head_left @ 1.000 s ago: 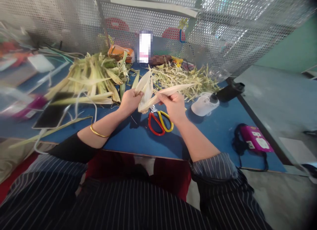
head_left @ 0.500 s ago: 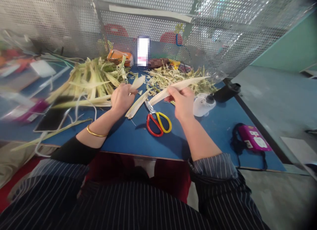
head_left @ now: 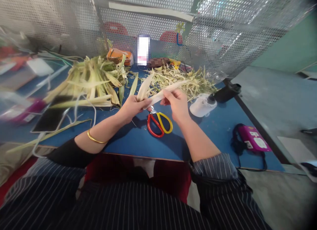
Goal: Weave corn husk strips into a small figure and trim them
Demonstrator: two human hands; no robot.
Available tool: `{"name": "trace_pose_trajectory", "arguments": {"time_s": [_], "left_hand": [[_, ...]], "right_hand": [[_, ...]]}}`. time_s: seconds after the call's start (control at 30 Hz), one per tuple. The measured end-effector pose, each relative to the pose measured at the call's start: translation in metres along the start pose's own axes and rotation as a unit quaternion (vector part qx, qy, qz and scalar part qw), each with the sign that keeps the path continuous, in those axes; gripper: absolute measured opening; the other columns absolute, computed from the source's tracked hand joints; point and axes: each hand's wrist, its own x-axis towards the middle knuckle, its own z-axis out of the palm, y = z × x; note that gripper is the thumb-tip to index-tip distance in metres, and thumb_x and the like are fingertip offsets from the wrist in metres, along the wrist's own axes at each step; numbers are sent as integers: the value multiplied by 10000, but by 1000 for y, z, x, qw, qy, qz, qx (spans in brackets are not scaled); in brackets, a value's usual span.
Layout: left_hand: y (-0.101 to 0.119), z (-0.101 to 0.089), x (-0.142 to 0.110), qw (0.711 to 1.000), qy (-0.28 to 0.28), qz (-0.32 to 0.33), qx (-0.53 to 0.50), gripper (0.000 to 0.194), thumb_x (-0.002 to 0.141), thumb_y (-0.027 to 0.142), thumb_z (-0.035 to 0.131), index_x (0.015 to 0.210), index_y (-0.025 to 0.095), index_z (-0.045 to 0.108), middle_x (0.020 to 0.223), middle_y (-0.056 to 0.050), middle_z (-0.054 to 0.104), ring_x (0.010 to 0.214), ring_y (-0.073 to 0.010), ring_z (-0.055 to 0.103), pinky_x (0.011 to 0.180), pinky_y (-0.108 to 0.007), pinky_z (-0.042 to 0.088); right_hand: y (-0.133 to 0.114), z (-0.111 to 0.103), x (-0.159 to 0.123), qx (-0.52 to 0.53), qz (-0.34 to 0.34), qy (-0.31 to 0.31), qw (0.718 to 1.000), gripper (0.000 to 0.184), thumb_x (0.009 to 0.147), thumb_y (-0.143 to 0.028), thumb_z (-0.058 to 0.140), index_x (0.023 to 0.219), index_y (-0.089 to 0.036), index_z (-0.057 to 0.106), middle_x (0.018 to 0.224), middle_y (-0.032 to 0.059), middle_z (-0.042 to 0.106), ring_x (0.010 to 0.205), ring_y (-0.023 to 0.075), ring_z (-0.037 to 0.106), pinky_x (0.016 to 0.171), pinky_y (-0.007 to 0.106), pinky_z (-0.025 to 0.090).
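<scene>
My left hand (head_left: 132, 108) is closed around the base of a pale corn husk (head_left: 145, 86) that points up and away. Its thumb also pinches the near end of a long, narrow husk strip (head_left: 158, 97). On that same strip my right hand (head_left: 177, 104) is closed, with the far end poking out past its fingers. Just below the hands lie scissors (head_left: 158, 125) with one red and one yellow handle loop; the left fingers partly hide their blades. A greenish husk piece (head_left: 134, 84) rests beyond my left hand.
A large husk bundle (head_left: 91, 76) lies left, and a heap of shredded husk (head_left: 183, 76) sits behind my hands. At right are a white bottle (head_left: 201, 106), a black cylinder (head_left: 227, 92) and a purple power box (head_left: 255, 138). A perforated metal screen (head_left: 153, 25) closes off the back.
My left hand has moved right and nearer, taking hold of the strip's near end. The right hand has shifted slightly left. The husk piece beside the scissors no longer lies there.
</scene>
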Motion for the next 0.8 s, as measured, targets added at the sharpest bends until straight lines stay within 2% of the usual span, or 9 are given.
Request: {"name": "trace_pose_trajectory", "arguments": {"time_s": [0.1,0.17,0.3,0.47,0.53,0.63,0.7,0.8], "left_hand": [[2,2,0,999,18,-20,-22,283,718,396,711,651,129,646,563,-11,593,422,-37,313,419,-226,204],[0,2,0,999,22,-19,-21,288,699,402,727,662,125,657,578,-23,610,447,-46,360,427,-221,230],[-6,-1,2,999,9,-36,-19,315,721,427,702,633,127,662,545,-19,566,429,-49,338,407,-231,194],[-4,-1,0,995,-40,-89,-15,359,745,480,670,625,145,629,462,20,430,392,-53,287,393,-242,135],[-1,1,-1,999,-17,-48,-9,351,728,493,690,731,144,652,518,16,481,414,-54,323,398,-233,181],[3,5,-1,997,46,52,-18,413,630,419,793,910,158,640,676,10,574,521,-67,445,481,-217,337],[5,8,-1,994,65,86,-28,469,561,345,842,921,156,609,751,3,597,633,-91,524,594,-225,421],[4,11,-2,993,59,99,-32,410,554,280,842,846,142,589,767,-6,604,714,-115,557,668,-241,448]], "right_hand": [[-1,2,-2,9,19,-63,998,288,681,-383,743,876,-189,659,734,9,672,660,124,610,586,250,478],[0,4,-4,6,44,-74,996,233,671,-334,742,822,-172,673,684,11,666,622,120,592,594,263,479],[1,5,-3,40,49,-19,998,147,727,-321,675,713,-176,653,542,-14,596,523,100,544,543,249,449],[-2,1,2,77,9,58,995,193,761,-299,601,605,-195,555,486,-47,510,452,71,456,465,215,374],[-2,1,1,45,5,39,998,191,756,-263,577,583,-193,536,492,-46,511,455,72,457,470,215,381],[0,5,-4,-41,5,-24,999,203,754,-250,561,566,-188,516,517,-34,530,488,91,493,498,232,402],[2,9,-9,-130,-23,-43,990,244,757,-267,568,545,-189,475,502,-41,482,492,93,459,494,236,360],[4,14,-16,-251,-96,-51,962,309,756,-259,585,517,-192,400,492,-53,373,500,84,352,499,246,264]]}}
